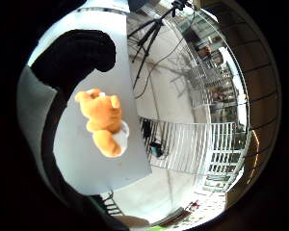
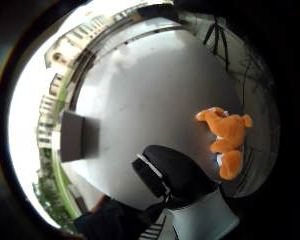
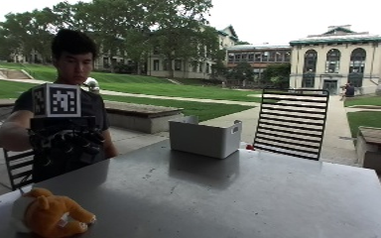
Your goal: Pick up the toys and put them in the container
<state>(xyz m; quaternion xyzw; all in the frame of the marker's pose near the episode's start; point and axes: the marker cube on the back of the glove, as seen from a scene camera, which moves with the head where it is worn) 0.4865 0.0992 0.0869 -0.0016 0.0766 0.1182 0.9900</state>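
Your black-gloved right hand [image 3: 68, 144] hovers with fingers [image 1: 84, 53] loosely curled, holding nothing. The orange plush toy [image 3: 48, 215] lies on the grey table [image 3: 243, 198] at 7 o'clock from the white plastic container [image 3: 204, 136]; it looks soft and light, so grasp its body.

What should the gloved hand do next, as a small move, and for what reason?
Probably lower the right hand toward the orange plush toy and close on it. The toy lies on the table near its edge, untouched; the hand hangs above it holding nothing, and the white container stands further along the table.
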